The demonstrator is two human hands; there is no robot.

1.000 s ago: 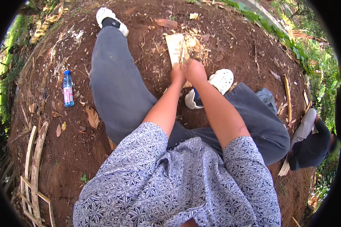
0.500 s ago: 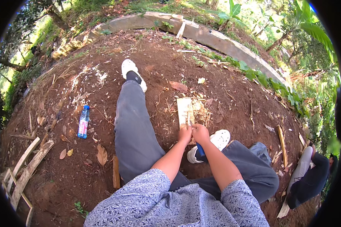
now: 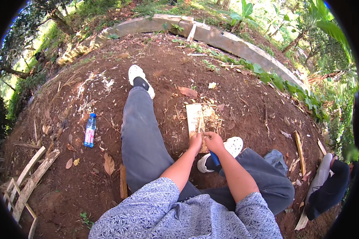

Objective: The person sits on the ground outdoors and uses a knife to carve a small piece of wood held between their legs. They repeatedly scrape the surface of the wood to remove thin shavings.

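My left hand [image 3: 195,141] is closed on a thin pale wooden stick [image 3: 200,120], which points away from me over a flat wooden board [image 3: 193,113] on the soil. Close beside it, my right hand [image 3: 214,142] is closed around a blue-handled knife [image 3: 215,158]. The handle sticks out below my right fist, toward me. Only a small part of the blade shows, at the stick near my left fingers. Wood shavings [image 3: 211,116] lie on and beside the board.
A white shoe [image 3: 233,146] of mine is right beside the board. On the left stand a water bottle [image 3: 90,130] and some rough wooden strips [image 3: 35,179]. Another person's leg [image 3: 327,191] is at the far right. A low concrete edge [image 3: 243,44] curves across the back.
My right hand has moved slightly right along with the knife, its handle now tilted more. My left hand stays nearly in place on the stick. The whole view has shifted a little.
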